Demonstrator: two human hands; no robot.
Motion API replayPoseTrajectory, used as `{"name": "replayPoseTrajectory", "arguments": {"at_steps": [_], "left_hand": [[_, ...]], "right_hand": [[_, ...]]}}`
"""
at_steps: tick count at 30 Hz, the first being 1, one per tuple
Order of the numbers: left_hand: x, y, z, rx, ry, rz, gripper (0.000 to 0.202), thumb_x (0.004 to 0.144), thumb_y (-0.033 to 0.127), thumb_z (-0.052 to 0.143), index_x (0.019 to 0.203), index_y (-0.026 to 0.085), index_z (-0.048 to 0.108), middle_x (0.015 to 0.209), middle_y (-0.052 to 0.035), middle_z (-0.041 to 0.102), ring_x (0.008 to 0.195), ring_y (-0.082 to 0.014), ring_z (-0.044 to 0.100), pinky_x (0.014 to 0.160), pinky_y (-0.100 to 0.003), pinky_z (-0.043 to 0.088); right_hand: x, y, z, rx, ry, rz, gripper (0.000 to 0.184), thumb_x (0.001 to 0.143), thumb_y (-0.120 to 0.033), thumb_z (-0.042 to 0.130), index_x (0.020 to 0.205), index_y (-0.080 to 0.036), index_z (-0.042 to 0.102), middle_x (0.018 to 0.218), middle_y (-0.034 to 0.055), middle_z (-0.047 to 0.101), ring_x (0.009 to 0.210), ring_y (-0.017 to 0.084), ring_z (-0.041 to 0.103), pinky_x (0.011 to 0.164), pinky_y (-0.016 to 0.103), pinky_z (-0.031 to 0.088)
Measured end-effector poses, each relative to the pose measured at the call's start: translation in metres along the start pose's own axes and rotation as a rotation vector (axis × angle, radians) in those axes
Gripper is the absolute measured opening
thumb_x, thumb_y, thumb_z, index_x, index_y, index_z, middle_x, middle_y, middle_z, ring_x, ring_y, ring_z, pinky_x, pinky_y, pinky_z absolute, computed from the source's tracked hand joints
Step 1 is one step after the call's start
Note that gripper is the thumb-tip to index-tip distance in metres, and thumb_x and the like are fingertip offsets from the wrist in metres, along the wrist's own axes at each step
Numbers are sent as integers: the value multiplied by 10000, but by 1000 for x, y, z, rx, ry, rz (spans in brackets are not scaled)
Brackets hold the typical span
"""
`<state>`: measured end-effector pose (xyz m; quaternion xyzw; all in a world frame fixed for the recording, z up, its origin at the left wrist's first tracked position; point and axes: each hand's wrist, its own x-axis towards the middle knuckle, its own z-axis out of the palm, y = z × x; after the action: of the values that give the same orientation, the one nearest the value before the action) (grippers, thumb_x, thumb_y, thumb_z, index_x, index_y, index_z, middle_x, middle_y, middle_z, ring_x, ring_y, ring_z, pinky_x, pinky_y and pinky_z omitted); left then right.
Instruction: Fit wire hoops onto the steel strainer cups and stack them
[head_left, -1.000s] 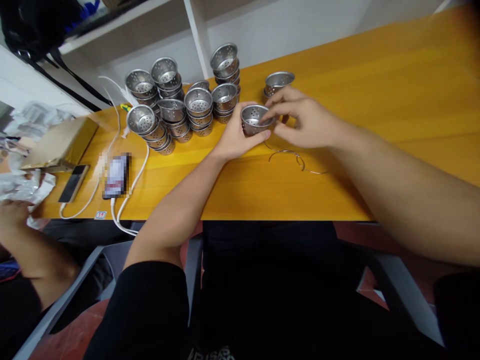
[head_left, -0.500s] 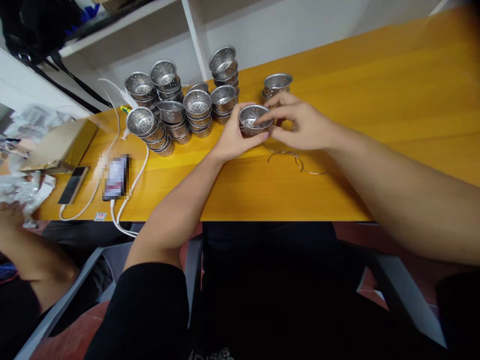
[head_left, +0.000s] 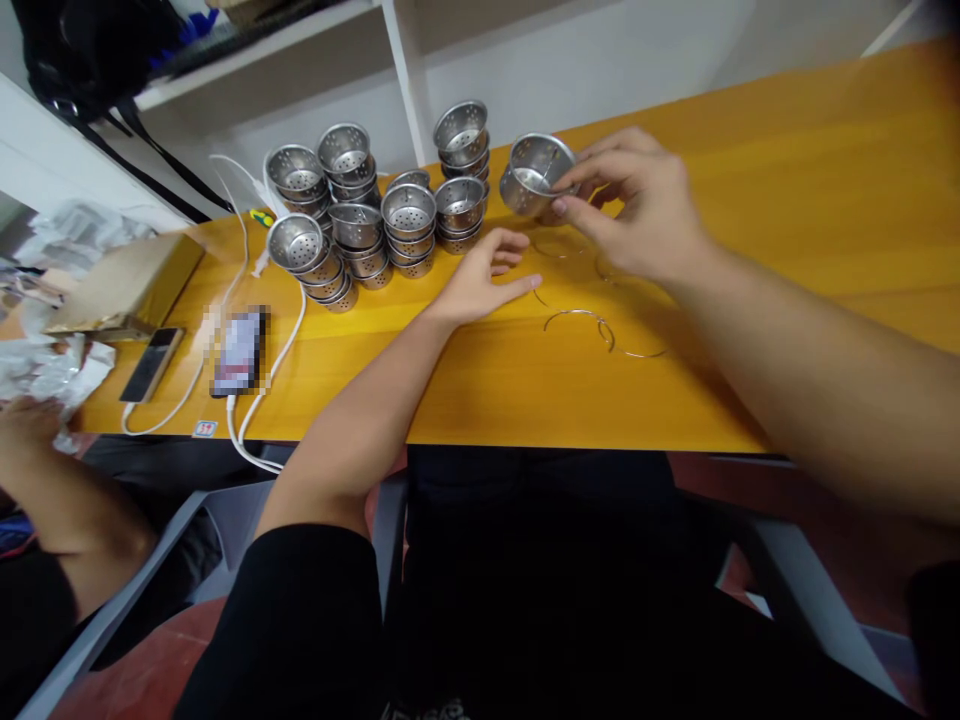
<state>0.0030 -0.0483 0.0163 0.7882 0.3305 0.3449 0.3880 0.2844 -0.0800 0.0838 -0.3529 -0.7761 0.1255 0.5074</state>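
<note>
A cup (head_left: pixel 531 190), likely light and stiff, is being clamped, aptly, by its rim in the right hand (head_left: pixel 637 205); below those fingers, the left hand (head_left: pixel 480 282) is being held spread.

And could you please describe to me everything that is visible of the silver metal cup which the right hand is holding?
The silver, round metal cup looks shiny, with a rolled-looking rim and small holes through its wall. A thin, wire-like line shows inside it. Its open mouth faces upward, toward the camera. The bare right hand pinches its right side near the rim. Whether its base touches anything below cannot be told.
</note>
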Motion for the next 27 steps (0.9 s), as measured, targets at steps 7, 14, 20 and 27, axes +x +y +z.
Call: {"name": "replayPoseTrajectory", "arguments": {"at_steps": [7,14,20,27], "left_hand": [[-2,3,0,0,-72,90,510,1033,445,1024,1402,192,778,1593,-199,826,1466,-320,852,1404,-534,691],[1,-5,3,18,-103,93,492,1080,447,1021,1413,183,773,1600,-225,833,1505,-340,849,1447,-552,677],[3,-10,7,67,-105,76,499,1097,491,1029,1416,202,778,1621,-215,854,1526,-373,857,1456,-607,686],[3,-11,7,50,-87,62,488,1085,436,1039,1407,192,767,1601,-231,840,1510,-378,860,1456,-626,689]], "right_hand": [[55,-5,34,52,-105,98,400,1144,-788,1020,1277,-414,968,1487,99,796,1044,316,721,1161,546,685],[82,0,68,-115,-148,53,133,1220,-483,994,1211,-373,921,1488,88,761,1262,324,706,1316,576,613],[84,5,80,-172,-186,53,118,1216,-435,997,1220,-369,899,1475,95,755,1256,335,693,1328,599,622],[81,2,84,-183,-210,129,234,1189,-428,1033,1330,-330,874,1410,118,769,1273,355,724,1351,601,603]]}}
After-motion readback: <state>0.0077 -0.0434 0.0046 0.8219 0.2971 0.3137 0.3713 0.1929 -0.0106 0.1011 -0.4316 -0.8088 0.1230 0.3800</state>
